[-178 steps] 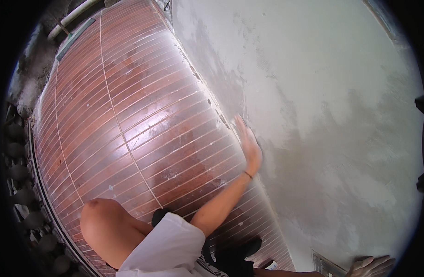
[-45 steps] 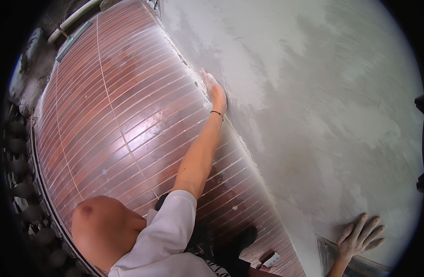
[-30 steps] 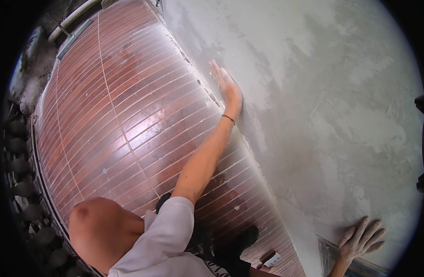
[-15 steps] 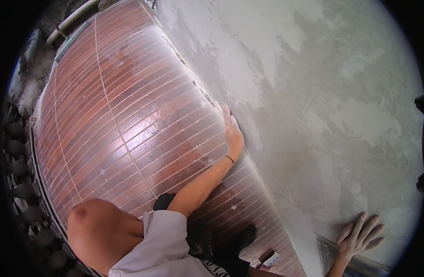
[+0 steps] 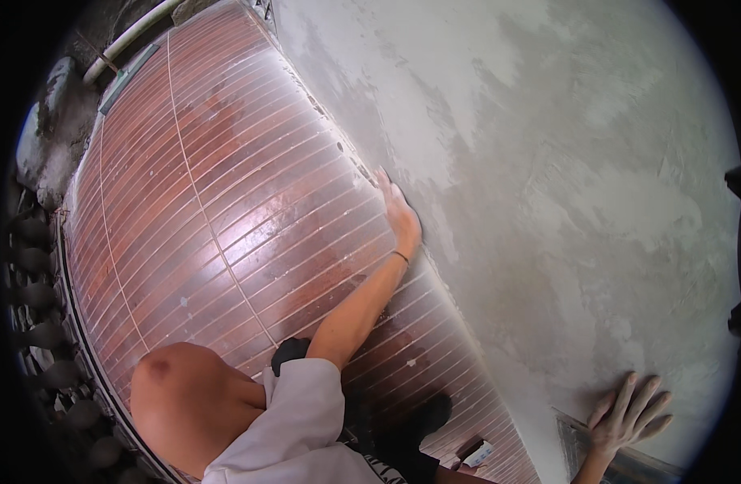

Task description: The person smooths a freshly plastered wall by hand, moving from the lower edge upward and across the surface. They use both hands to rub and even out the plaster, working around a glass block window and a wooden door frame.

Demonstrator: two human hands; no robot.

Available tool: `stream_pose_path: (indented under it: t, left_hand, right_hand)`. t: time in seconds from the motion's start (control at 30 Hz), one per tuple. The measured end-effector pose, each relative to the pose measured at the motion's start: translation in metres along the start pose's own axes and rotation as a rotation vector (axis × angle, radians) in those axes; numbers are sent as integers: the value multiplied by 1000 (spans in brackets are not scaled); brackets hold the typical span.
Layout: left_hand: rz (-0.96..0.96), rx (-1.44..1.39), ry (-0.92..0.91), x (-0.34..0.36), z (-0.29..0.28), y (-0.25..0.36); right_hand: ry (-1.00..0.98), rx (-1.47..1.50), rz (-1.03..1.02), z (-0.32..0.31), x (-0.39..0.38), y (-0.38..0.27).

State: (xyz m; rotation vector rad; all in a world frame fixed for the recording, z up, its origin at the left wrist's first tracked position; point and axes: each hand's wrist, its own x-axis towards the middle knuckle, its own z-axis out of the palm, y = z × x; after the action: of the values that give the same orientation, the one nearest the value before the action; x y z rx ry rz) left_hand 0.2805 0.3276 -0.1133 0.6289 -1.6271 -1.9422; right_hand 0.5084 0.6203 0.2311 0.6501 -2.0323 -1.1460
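The plastered wall [image 5: 564,202] takes up my whole right side, and at its foot the left hand [image 5: 402,216] has slid a little farther along the joint than half a second ago, while the right hand [image 5: 626,421] keeps its place. That wall is grey cement, cloudy, with pale sweeping smears and darker, damp-looking patches. The floor [image 5: 177,165] beneath is narrow reddish-brown tile strips with light grout, glossy in the middle, dusted whitish along the wall. Beside a white cotton sleeve [image 5: 314,391] rises a bare, rounded knee [image 5: 185,407], and a black shoe [image 5: 290,353] pokes out past it. At the far corner lie a smooth pale pipe [image 5: 135,36] and a flat, greenish squeegee head [image 5: 127,79]. The left hand lies along the base of the wall, fingers close together and chalky; I cannot tell whether anything thin sits under its palm. The right hand is pressed flat on the wall, fingers spread and grey with dust, just above a dark inset panel [image 5: 635,466]. A thin dark bracelet [image 5: 401,256] rings the left wrist.
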Motion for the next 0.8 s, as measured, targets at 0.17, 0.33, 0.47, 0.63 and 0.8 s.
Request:
stream_pose_path:
  t: [0.17, 0.33, 0.47, 0.63, 0.8]
  left_hand:
    - [-75, 77, -128, -122, 11, -4]
    - [34, 55, -31, -63, 8, -10]
    - [29, 111, -27, 31, -9, -4]
    - [-10, 107, 14, 50, -14, -4]
    - [-116, 91, -68, -20, -16, -8]
  right_hand:
    - [20, 4, 0, 1, 1, 0]
    - [21, 22, -21, 1, 1, 1]
    - [23, 41, -27, 0, 0, 2]
    - [-24, 41, -9, 0, -3, 1]
    - [7, 36, -28, 1, -3, 2]
